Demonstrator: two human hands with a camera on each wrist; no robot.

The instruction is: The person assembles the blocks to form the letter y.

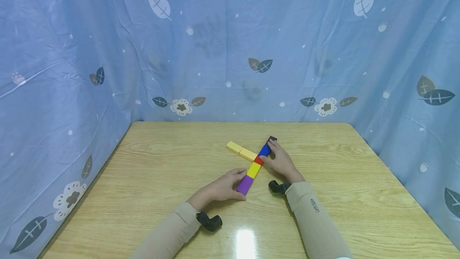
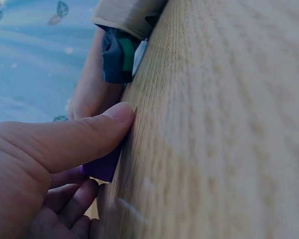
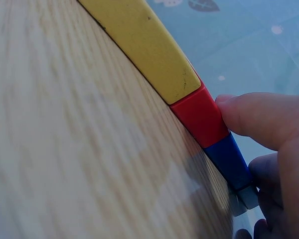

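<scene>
A slanted row of small blocks lies on the table. From the near end run a purple block (image 1: 245,185), a yellow block (image 1: 254,170), a red block (image 1: 258,160), a blue block (image 1: 264,150) and a dark block (image 1: 272,138). My left hand (image 1: 223,187) holds the purple block, thumb at its near end and fingers at its left side. Along the row's right side rests my right hand (image 1: 282,162). Its thumb touches the red block (image 3: 199,117), while its fingers reach the blue block (image 3: 230,162) and the dark one, whose far contact is partly hidden.
Two pale yellow blocks (image 1: 240,151) lie end to end, branching off left from the red block. The wooden table (image 1: 172,151) has blue patterned curtains (image 1: 223,51) behind and at both sides. A black wrist device (image 1: 209,222) sits on each wrist.
</scene>
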